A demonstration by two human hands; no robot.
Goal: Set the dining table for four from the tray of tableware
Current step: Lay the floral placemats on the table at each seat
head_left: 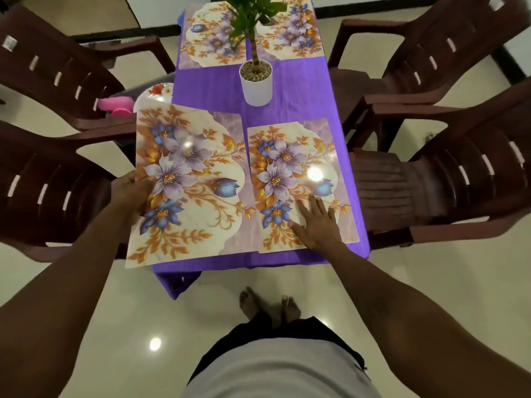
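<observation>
Right, risks, left to right. The tray (161,81) sits on the left chair (57,70) beside the table, mostly hidden; only pink tableware (116,106) and a white domed piece (155,94) show past the near-left placemat (186,182). That's where the task's things are, none on the table yet.

The left hand (130,193) is closed on the left edge of that placemat, fingers under, thumb on top as far as I can judge. The mat is lifted and overhangs the table's left edge and near edge. If released now it likely tips off toward the chair, or its far corner sweeps the tray pieces. It also looks skewed relative to its neighbour, so it needs squaring before it goes down.

Centre: the potted plant (255,81) stands tall and narrow on the purple tablecloth (298,90). Sliding the mat forward or dragging the cloth could topple it. The cloth hangs loose at the near end, so a snag would pull everything.

The right hand (316,222) lies flat and spread, gripping nothing, palm pressing the near-right placemat (298,182). That mat runs close to the table's right edge; any push outward sends it over. The glossy mat surfaces probably slip on the cloth.

The two far placemats (253,33) look settled, partly behind the plant's leaves.
</observation>
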